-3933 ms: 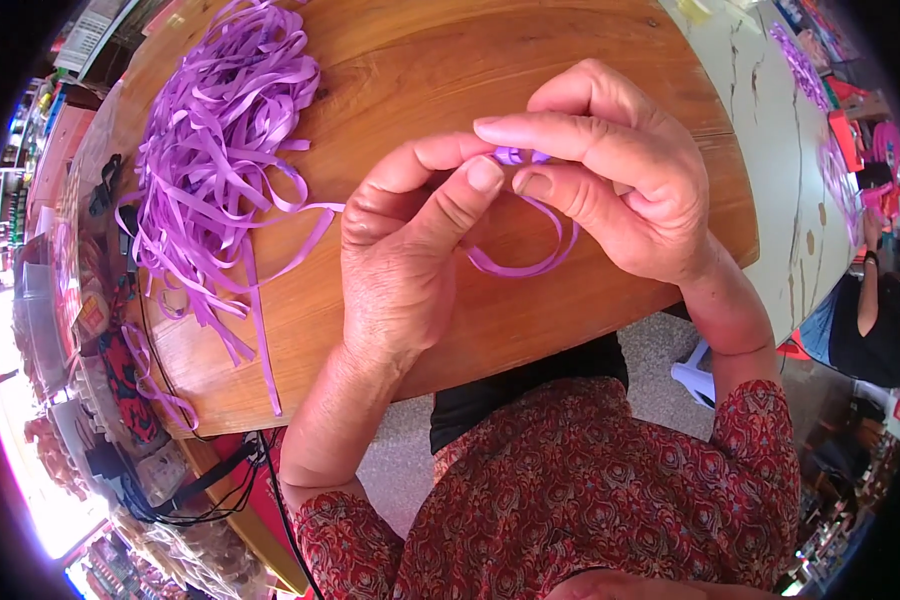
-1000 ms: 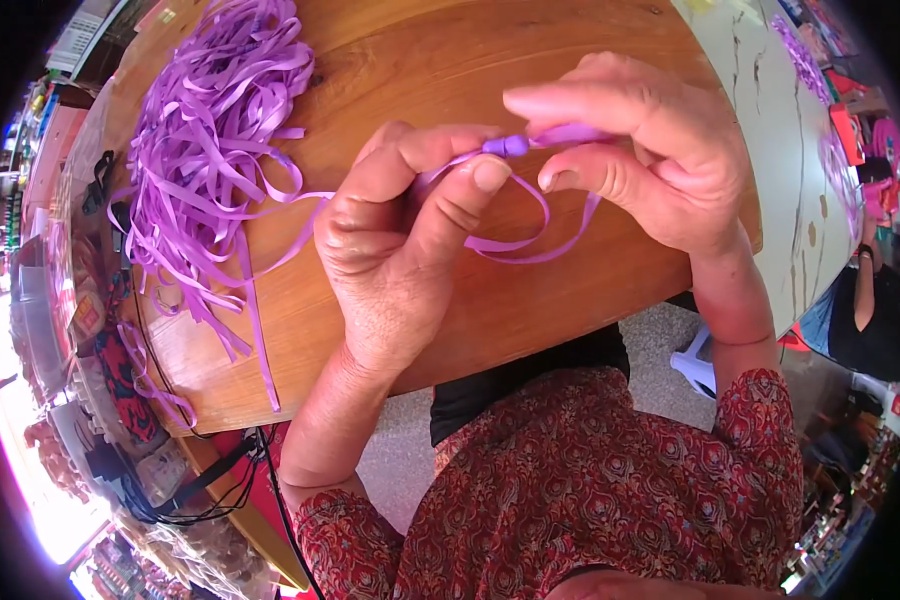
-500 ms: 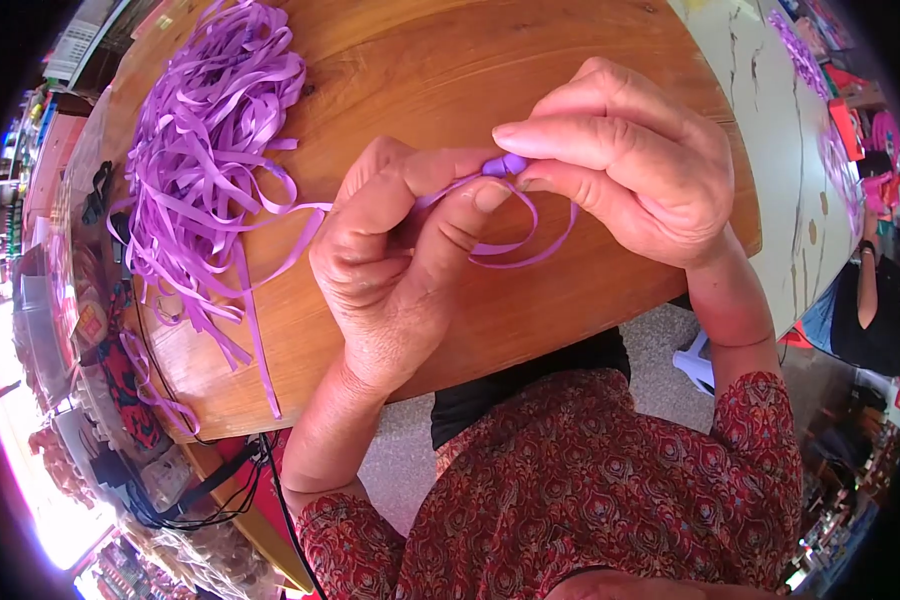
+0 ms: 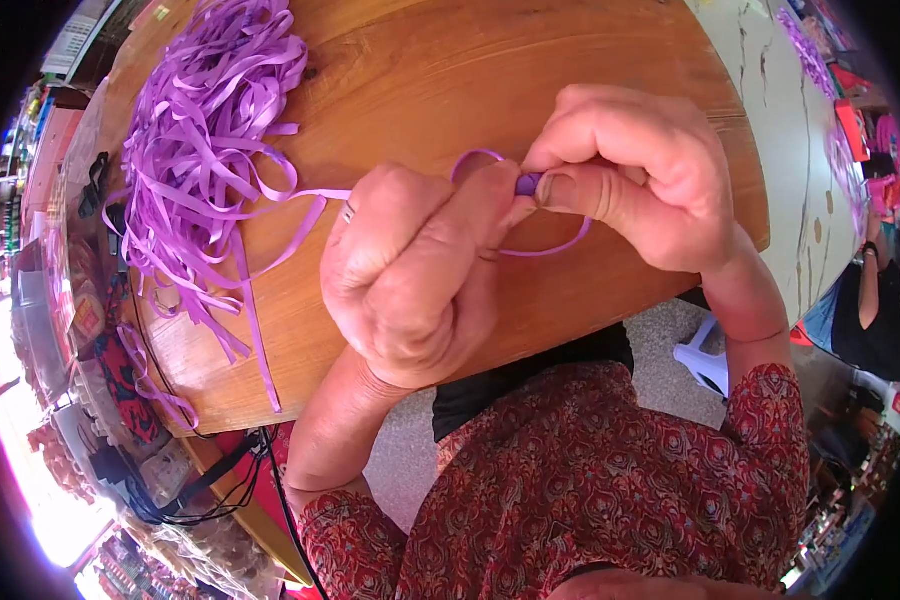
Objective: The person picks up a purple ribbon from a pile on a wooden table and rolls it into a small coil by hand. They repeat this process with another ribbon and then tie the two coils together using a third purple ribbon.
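Observation:
Above the wooden table, my left hand (image 4: 410, 270) and my right hand (image 4: 640, 175) meet fingertip to fingertip. Both pinch a short, tightly wound bit of purple ribbon (image 4: 528, 185), and its details are mostly hidden by the fingers. A thin loop of that ribbon (image 4: 545, 252) curves out below and behind the fingers. From the left hand, ribbon strands run leftward to a big tangled heap of purple ribbon (image 4: 205, 140) lying on the table's left side. The left hand is turned with its back up, and a ring shows on one finger.
The brown wooden table (image 4: 400, 90) has a curved near edge. A white marbled table (image 4: 770, 110) adjoins it on the right, with more purple ribbon at its far side. Black cables (image 4: 210, 515) hang at the lower left. A white plastic stool (image 4: 705, 360) stands below the right arm.
My left hand has rolled over so its back faces up, hiding the thumb. Both hands have shifted slightly right and down, still pinching the ribbon, and its loop has changed shape.

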Available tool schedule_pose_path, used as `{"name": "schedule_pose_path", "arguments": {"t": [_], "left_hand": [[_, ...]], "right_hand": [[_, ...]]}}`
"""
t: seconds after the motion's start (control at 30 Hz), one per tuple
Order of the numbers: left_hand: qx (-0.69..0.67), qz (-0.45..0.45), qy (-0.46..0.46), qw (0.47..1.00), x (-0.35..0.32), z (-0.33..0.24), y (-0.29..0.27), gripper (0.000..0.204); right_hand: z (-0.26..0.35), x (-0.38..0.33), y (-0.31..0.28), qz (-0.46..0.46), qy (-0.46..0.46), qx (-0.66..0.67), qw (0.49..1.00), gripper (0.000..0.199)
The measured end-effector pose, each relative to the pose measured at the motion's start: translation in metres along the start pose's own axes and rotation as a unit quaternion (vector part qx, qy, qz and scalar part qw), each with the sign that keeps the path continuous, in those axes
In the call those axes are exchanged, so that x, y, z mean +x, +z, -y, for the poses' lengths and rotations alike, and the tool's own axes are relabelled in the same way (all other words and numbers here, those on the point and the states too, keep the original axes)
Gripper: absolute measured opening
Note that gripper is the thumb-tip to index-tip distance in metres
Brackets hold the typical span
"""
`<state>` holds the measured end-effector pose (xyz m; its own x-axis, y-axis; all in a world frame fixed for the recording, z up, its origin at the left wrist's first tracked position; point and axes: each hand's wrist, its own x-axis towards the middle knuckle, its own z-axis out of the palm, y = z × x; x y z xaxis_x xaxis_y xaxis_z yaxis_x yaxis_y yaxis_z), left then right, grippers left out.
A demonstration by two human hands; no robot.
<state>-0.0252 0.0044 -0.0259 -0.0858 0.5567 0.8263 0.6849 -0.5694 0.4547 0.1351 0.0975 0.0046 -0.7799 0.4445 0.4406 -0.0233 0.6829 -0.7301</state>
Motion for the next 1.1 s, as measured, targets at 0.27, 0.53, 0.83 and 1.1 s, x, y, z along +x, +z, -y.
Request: {"name": "schedule_pose_path", "arguments": {"t": [0.27, 0.53, 0.83, 1.1], "left_hand": [[-0.02, 0.022, 0.036, 0.999, -0.005, 0.006, 0.002, 0.025], [-0.106, 0.05, -0.171, 0.978, 0.003, 0.001, 0.003, 0.029], [-0.361, -0.02, -0.358, 0.861, -0.001, 0.002, 0.0, 0.023], [-0.376, -0.043, -0.383, 0.842, 0.004, -0.005, -0.008, 0.011]], "right_hand": [[-0.001, 0.001, -0.004, 0.079, 0.286, 0.337, 0.894, 0.017], [-0.004, 0.002, -0.007, 0.034, 0.277, 0.367, 0.887, 0.024], [-0.01, 0.0, -0.015, -0.008, 0.227, 0.425, 0.876, 0.022], [-0.001, 0.001, -0.018, -0.024, 0.273, 0.413, 0.869, 0.019]]}}
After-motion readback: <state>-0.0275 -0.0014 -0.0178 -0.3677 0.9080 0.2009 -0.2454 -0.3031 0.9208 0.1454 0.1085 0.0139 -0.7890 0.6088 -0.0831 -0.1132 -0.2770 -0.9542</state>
